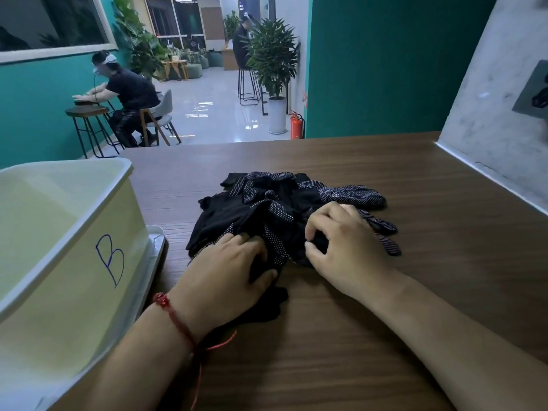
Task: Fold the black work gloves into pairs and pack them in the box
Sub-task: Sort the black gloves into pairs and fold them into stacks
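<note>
head view, gloves [284,203] heaped, long axis left-right

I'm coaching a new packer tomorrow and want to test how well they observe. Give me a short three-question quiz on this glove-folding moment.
1. True or false: the gloves lie inside the box.
2. The box stands: a) to the person's left, b) to their right, c) behind the gloves.
3. How many hands grip the gloves?

Key
1. False: they lie in a pile on the table.
2. a
3. Two: the left hand and the right hand, both with curled fingers.
</note>
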Demonstrator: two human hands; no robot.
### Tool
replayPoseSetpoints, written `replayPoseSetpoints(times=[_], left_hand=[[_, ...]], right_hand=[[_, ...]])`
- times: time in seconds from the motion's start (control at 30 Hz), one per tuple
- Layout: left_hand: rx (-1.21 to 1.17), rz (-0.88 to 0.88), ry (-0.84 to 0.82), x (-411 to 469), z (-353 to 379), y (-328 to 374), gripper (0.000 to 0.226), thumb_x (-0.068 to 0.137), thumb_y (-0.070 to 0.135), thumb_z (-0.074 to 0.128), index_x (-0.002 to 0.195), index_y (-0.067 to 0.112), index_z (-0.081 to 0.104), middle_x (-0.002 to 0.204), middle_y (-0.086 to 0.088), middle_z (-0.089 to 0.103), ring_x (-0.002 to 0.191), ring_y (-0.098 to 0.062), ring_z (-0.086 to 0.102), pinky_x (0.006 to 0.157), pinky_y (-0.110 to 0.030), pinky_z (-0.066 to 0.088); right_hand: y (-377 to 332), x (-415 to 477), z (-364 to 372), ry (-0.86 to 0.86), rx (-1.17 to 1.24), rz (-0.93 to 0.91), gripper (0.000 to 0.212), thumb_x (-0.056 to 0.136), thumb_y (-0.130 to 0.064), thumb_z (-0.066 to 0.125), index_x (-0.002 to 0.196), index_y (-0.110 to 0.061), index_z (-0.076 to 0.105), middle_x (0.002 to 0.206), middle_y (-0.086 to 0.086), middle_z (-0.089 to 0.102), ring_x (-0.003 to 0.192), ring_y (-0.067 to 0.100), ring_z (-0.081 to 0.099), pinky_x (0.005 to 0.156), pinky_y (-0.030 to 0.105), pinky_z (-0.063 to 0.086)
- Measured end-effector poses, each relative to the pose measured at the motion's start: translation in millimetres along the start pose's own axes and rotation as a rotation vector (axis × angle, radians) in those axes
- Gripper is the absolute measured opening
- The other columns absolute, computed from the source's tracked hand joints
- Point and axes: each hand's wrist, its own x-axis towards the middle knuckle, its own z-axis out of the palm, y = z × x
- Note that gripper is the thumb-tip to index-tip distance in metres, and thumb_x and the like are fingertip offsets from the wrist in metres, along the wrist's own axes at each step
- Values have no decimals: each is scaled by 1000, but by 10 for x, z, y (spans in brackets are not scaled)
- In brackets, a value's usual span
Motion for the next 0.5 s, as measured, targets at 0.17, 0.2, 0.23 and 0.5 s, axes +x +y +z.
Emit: replayPoseSetpoints(times=[0.17,0.2,0.23,0.5], left_hand=[[93,-79,0,-12,98,-58,71,92,77,20,145,37,47,141,14,54,137,-14,49,116,-40,35],[80,-99,-8,-4,123,-58,76,92,77,16,151,36,42,150,15,50,146,-12,41,122,-41,27],[64,-122,-19,12,150,-64,80,92,77,13,155,35,38,158,15,44,152,-11,32,127,-43,20],[99,-397,151,211,165,-264,62,104,63,35,156,30,41,166,5,37,159,-22,21,122,-63,17]], right_hand=[[-136,-36,-130,-96,-249,101,31,88,-61,54,95,-36,71,106,-14,56,110,21,53,91,44,47],[-140,-30,-149,-157,-266,122,35,92,-65,52,104,-37,69,111,-13,56,112,21,53,92,45,49],[-140,-34,-166,-229,-282,137,40,94,-69,48,115,-39,65,117,-12,54,116,21,52,95,46,49],[-49,-56,-75,-540,-199,62,75,103,-76,23,169,-45,4,179,-13,-3,166,22,0,134,48,5]])
